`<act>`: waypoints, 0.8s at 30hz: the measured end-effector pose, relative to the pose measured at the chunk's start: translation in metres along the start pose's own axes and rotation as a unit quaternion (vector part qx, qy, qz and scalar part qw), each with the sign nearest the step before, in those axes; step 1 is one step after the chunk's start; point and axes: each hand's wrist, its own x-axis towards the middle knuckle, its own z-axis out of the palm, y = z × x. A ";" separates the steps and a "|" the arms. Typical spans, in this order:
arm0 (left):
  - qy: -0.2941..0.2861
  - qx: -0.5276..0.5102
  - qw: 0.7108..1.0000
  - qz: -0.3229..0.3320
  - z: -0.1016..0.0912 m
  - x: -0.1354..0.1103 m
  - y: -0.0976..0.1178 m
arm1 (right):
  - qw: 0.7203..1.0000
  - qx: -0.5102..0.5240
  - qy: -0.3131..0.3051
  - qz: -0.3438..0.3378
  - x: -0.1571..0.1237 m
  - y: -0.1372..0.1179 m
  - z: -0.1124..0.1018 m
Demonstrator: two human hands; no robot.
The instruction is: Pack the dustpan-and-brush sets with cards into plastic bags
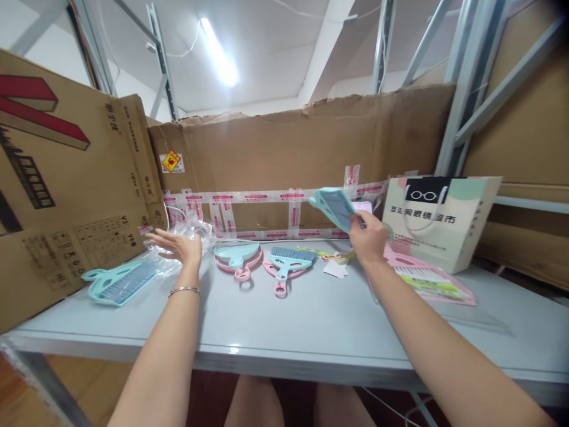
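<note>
My right hand [370, 238] is closed around a teal dustpan with a grey-blue brush fitted in it [334, 207], held tilted above the table. My left hand [178, 244] is raised with its fingers spread, beside crumpled clear plastic wrap [201, 232]. Left of that hand lies another teal dustpan-and-brush set [122, 284]. Between my hands, a teal dustpan [237, 254] rests on a pink one, and a teal brush [291, 260] lies over a pink dustpan. By my right forearm is a pink dustpan set [448, 290] with a yellow-green label, partly hidden.
White paper pieces [336, 270] and a yellow-green strip lie on the grey table [275, 323]. A white paper bag [444, 237] stands back right, with a phone-like object [363, 206] beside it. Cardboard walls [267, 154] and a large carton [71, 196] enclose the back and left.
</note>
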 end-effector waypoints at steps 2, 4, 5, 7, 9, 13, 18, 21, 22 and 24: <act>-0.019 -0.043 0.994 0.101 -0.004 -0.014 0.020 | 0.990 0.093 0.056 0.087 0.002 -0.006 0.004; -0.150 -0.176 0.964 0.132 -0.007 -0.033 0.042 | 0.950 0.234 0.037 0.204 -0.001 -0.015 0.010; -0.264 -0.256 0.923 0.113 -0.009 -0.044 0.052 | 0.918 0.306 -0.008 0.254 -0.004 -0.021 0.014; -0.478 -0.385 0.788 0.053 -0.014 -0.065 0.067 | 0.846 0.406 -0.139 0.315 -0.017 -0.033 0.022; -0.569 -0.458 0.683 0.014 -0.021 -0.080 0.074 | 0.794 0.433 -0.258 0.338 -0.031 -0.044 0.027; -0.556 -0.519 0.650 0.010 -0.031 -0.088 0.075 | 0.861 0.347 -0.262 0.262 -0.048 -0.065 0.025; -0.558 -0.493 0.665 0.056 -0.036 -0.090 0.081 | 0.968 0.096 -0.178 -0.148 -0.053 -0.095 0.014; -0.550 -0.474 0.678 0.117 -0.040 -0.088 0.086 | 0.942 -0.006 -0.249 -0.223 -0.053 -0.101 0.014; -0.527 -0.470 0.696 0.134 -0.040 -0.084 0.086 | 0.945 -0.014 -0.239 -0.222 -0.050 -0.100 0.015; -0.433 -0.457 0.763 0.151 -0.039 -0.071 0.081 | 0.958 -0.010 -0.192 -0.211 -0.042 -0.091 0.016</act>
